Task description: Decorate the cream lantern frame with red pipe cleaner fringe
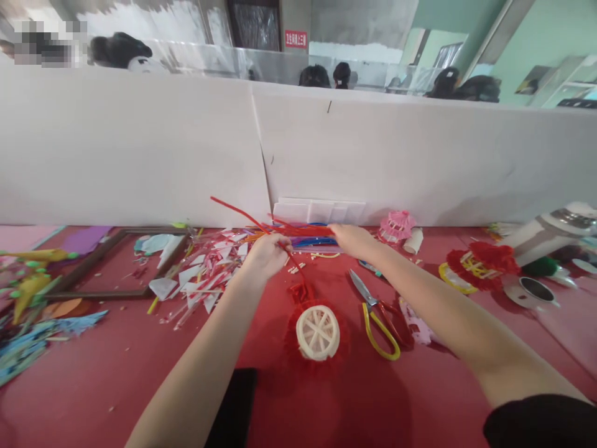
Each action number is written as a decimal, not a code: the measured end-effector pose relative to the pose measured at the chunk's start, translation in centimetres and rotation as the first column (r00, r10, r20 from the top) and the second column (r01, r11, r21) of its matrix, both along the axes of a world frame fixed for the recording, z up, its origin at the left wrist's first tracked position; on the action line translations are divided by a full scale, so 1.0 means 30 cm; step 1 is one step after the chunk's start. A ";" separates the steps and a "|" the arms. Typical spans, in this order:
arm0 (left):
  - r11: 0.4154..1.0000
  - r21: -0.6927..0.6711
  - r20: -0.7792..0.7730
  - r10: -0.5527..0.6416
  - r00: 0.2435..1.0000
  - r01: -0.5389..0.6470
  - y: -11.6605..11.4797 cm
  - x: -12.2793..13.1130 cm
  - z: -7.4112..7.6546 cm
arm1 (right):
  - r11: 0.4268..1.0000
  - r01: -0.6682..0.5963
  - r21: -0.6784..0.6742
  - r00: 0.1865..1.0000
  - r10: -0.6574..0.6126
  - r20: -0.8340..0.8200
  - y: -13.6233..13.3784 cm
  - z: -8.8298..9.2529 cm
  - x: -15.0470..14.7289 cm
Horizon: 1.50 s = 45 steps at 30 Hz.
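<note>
My left hand (269,254) is closed on a red pipe cleaner (239,211), which sticks out up and to the left. Farther right, my right hand (346,239) has its fingers at the red pipe cleaners (311,231) that lie with blue and purple ones (313,241) at the back; its fingertips are partly hidden. Below my hands lies a red fuzzy piece with a cream spoked wheel (318,333), and a red strand runs up from it towards my left hand. Scissors (372,303) with one yellow and one red handle lie under my right forearm.
Plastic wrappers and scraps (212,270) are heaped on the left, beside a brown frame (97,294). A pink pavilion-like craft (396,225), a red and yellow craft (482,266) and a white thermos (543,233) stand right. A white partition (140,149) closes off the back.
</note>
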<state>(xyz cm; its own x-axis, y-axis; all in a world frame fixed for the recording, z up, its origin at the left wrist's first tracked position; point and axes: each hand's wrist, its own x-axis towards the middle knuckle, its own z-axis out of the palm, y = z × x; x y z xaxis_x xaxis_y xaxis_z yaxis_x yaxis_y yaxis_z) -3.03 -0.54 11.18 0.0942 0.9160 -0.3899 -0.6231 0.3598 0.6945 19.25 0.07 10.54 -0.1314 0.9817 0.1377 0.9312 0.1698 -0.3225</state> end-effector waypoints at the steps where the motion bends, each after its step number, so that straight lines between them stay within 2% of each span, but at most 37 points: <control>1: 1.000 -0.005 0.006 0.014 1.000 -0.014 0.006 -0.013 -0.005 | 0.999 0.033 0.004 0.999 -0.033 0.020 0.000 -0.016 0.013; 5: 0.998 -0.001 0.033 0.055 0.998 -0.055 0.016 -0.065 -0.005 | 0.989 0.145 0.029 0.986 -0.147 0.073 -0.006 -0.051 0.059; 9: 0.998 0.041 0.073 0.054 0.996 -0.057 -0.016 -0.098 0.033 | 0.972 0.229 0.047 0.968 -0.233 0.090 -0.028 -0.101 0.101; 13: 0.998 0.064 0.094 -0.021 0.995 0.015 -0.087 -0.098 0.098 | 0.983 0.174 -0.063 0.982 -0.169 0.084 -0.084 -0.188 0.115; 15: 0.996 0.088 0.097 -0.033 0.995 0.024 -0.130 -0.089 0.127 | 0.987 0.141 -0.080 0.989 -0.137 0.051 -0.121 -0.208 0.108; 17: 0.992 0.122 0.100 -0.034 0.994 0.022 -0.176 -0.075 0.144 | 0.993 0.112 -0.039 0.994 -0.112 -0.014 -0.163 -0.193 0.089; 20: 0.982 0.191 0.097 -0.030 0.995 0.011 -0.252 -0.039 0.145 | 0.997 0.051 0.056 0.986 -0.042 -0.158 -0.250 -0.110 0.026; 21: 0.976 0.215 0.085 -0.054 0.995 0.034 -0.279 -0.022 0.139 | 0.997 0.022 0.073 0.977 -0.006 -0.211 -0.286 -0.072 -0.004; 22: 0.958 0.259 0.056 -0.138 0.989 0.119 -0.306 -0.002 0.132 | 0.996 -0.022 0.083 0.964 0.043 -0.262 -0.325 -0.034 -0.037; 23: 0.931 0.294 0.023 -0.234 0.972 0.217 -0.333 0.020 0.123 | 0.990 -0.100 0.102 0.932 0.129 -0.339 -0.364 0.003 -0.071; 24: 0.903 0.318 -0.001 -0.305 0.952 0.289 -0.360 0.042 0.114 | 0.964 -0.222 0.146 0.797 0.266 -0.543 -0.402 0.037 -0.104; 25: 0.882 0.337 -0.013 -0.344 0.939 0.328 -0.385 0.063 0.105 | 0.940 -0.288 0.185 0.634 0.331 -0.699 -0.436 0.066 -0.134; 27: 0.847 0.372 -0.058 -0.388 0.920 0.380 -0.430 0.097 0.091 | 0.946 -0.273 0.177 0.391 0.277 -0.878 -0.489 0.105 -0.176; 28: 0.829 0.377 -0.098 -0.407 0.908 0.413 -0.449 0.107 0.085 | 0.956 -0.236 0.176 0.313 0.247 -0.917 -0.507 0.115 -0.186; 30: 0.798 0.373 -0.202 -0.427 0.881 0.473 -0.479 0.111 0.075 | 0.974 -0.132 0.185 0.217 0.211 -0.953 -0.529 0.123 -0.178; 32: 0.794 0.386 -0.307 -0.370 0.877 0.470 -0.498 0.093 0.061 | 0.981 -0.049 0.190 0.167 0.195 -0.966 -0.543 0.118 -0.140; 34: 0.791 0.464 -0.404 -0.211 0.890 0.398 -0.508 0.059 0.034 | 0.990 -0.040 0.133 0.143 0.137 -0.980 -0.560 0.104 -0.085; 35: 0.766 0.527 -0.456 -0.108 0.883 0.367 -0.511 0.038 0.013 | 0.994 -0.066 0.088 0.143 0.096 -0.985 -0.572 0.092 -0.057; 36: 0.726 0.595 -0.504 0.000 0.864 0.346 -0.514 0.017 -0.012 | 0.994 -0.100 0.047 0.145 0.061 -0.988 -0.586 0.077 -0.033; 38: 0.655 0.664 -0.604 0.186 0.775 0.360 -0.518 -0.025 -0.075 | 0.981 -0.193 -0.001 0.137 0.026 -0.990 -0.618 0.035 0.004; 39: 0.621 0.687 -0.639 0.267 0.721 0.378 -0.521 -0.043 -0.110 | 0.972 -0.235 -0.009 0.134 0.023 -0.991 -0.634 0.011 0.015; 41: 0.513 0.722 -0.677 0.386 0.627 0.464 -0.529 -0.068 -0.181 | 0.960 -0.279 -0.028 0.150 0.015 -0.989 -0.665 -0.039 0.027; 43: 0.383 0.739 -0.671 0.489 0.557 0.554 -0.537 -0.079 -0.246 | 0.961 -0.267 -0.069 0.228 -0.006 -0.974 -0.692 -0.084 0.032; 45: 0.317 0.734 -0.658 0.547 0.517 0.600 -0.544 -0.078 -0.300 | 0.970 -0.225 -0.097 0.360 -0.010 -0.933 -0.714 -0.119 0.037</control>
<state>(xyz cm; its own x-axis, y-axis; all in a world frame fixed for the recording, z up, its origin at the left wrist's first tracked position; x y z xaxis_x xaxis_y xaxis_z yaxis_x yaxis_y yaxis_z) -5.38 -16.87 2.18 0.3607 0.6438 0.6748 0.3174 -0.7651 0.5603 20.37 -21.33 6.98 -0.1433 0.9869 0.0747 0.0052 0.0763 -0.9971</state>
